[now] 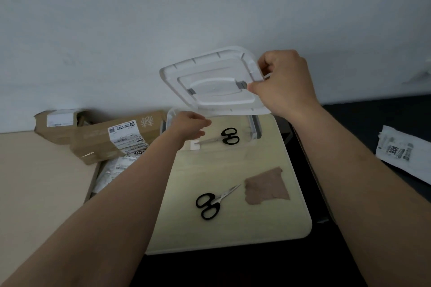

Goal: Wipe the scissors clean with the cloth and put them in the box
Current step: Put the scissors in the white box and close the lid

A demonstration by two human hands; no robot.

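Lid (217, 81): white, raised and tilted above the box, underside toward the camera.
Right hand (284, 84): fingers and thumb pinch the lid's right edge and carry it.
Left hand (189, 128): fingers curled at the box's left rim; whether they clasp the rim or only rest there cannot be told.
Box (255, 128): clear plastic with grey latches, open, at the far end of the board.
Boxed scissors (224, 137): black-handled pair lying flat inside the box, so that pair looks stowed.
Loose scissors (212, 202): second black-handled pair on the board, nearer the camera, blade tips just touching the cloth.
Cloth (265, 187): brown, ragged-edged, flat on the board with no hand on it.
Board (233, 228): pale, with rounded corners; it bears the box, the cloth and the loose scissors.
Parcels (112, 140): labelled cardboard packets to the left of the box.
Progress: about halfway, by judgement. One pair is in the box; the loose pair is still to be wiped and stowed.
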